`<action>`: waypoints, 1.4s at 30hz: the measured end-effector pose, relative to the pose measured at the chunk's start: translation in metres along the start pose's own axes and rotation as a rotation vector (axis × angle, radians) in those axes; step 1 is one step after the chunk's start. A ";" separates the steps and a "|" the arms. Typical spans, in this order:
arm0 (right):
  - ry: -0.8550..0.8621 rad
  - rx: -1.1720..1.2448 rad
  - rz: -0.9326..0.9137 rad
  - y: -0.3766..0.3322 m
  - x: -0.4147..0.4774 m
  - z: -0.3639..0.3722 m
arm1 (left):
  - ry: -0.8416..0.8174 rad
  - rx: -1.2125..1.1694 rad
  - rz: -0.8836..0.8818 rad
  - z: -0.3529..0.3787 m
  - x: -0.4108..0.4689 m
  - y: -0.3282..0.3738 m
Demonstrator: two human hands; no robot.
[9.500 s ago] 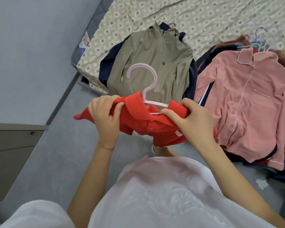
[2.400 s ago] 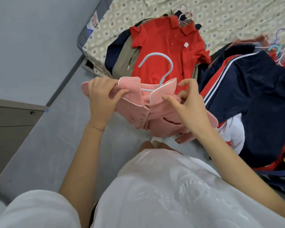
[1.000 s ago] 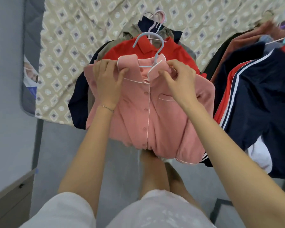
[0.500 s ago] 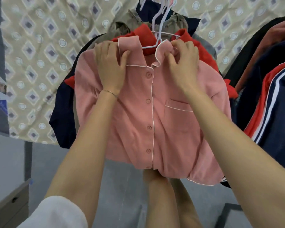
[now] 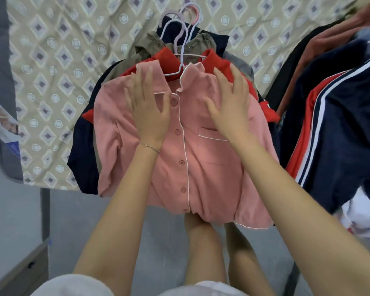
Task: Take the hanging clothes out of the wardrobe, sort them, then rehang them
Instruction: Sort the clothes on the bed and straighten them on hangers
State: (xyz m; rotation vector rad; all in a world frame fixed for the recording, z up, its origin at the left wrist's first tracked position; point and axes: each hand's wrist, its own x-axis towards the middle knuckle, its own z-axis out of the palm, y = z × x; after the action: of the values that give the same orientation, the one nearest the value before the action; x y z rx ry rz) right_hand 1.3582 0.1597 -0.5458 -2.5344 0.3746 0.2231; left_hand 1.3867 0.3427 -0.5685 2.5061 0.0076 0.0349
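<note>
Looks down on a bed in a diamond-patterned sheet, with a heap of navy and red clothes at the right. Finds the pink shirt face up atop a red polo at the bed's edge, long axis running away from the person, collar and white hanger pointing far, hem overhanging near. Lays left hand and right hand over its chest, fingers spread, gripping nothing.
</note>
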 end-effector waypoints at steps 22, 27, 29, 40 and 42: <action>-0.079 -0.210 0.029 0.222 -0.139 -0.191 | -0.159 0.191 0.022 0.093 -0.165 0.263; -0.087 -0.202 0.008 0.286 -0.141 -0.231 | -0.159 0.154 -0.047 0.132 -0.204 0.325; -0.087 -0.196 0.002 0.311 -0.139 -0.246 | -0.148 0.153 -0.043 0.149 -0.214 0.346; -0.046 -0.179 0.068 0.406 -0.087 -0.260 | -0.225 0.152 0.031 0.241 -0.196 0.374; -0.032 -0.169 0.080 0.418 -0.072 -0.258 | -0.240 0.117 0.025 0.260 -0.182 0.372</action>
State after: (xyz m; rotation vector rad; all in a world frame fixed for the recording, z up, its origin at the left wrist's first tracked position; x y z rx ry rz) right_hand 1.1804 -0.3033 -0.5281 -2.6805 0.4622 0.3389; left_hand 1.2103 -0.1135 -0.5608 2.6115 -0.1237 -0.2635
